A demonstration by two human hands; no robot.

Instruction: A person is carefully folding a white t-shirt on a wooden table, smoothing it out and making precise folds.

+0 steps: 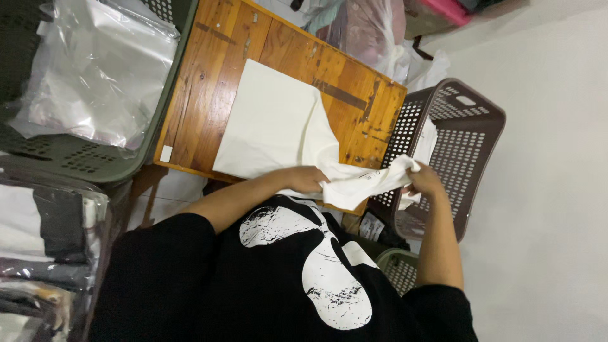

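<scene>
A cream garment point(278, 126) is found partly flattened on the wooden table point(221, 50), its near end bunched and gripped by left hand point(308, 178) and right hand point(423, 180).

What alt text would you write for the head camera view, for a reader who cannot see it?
A person's left hand and right hand grip one end of a cream-white garment spread on a wooden table. A brown perforated basket stands at the table's right end, and a green basket holding clear plastic bags at its left.
</scene>
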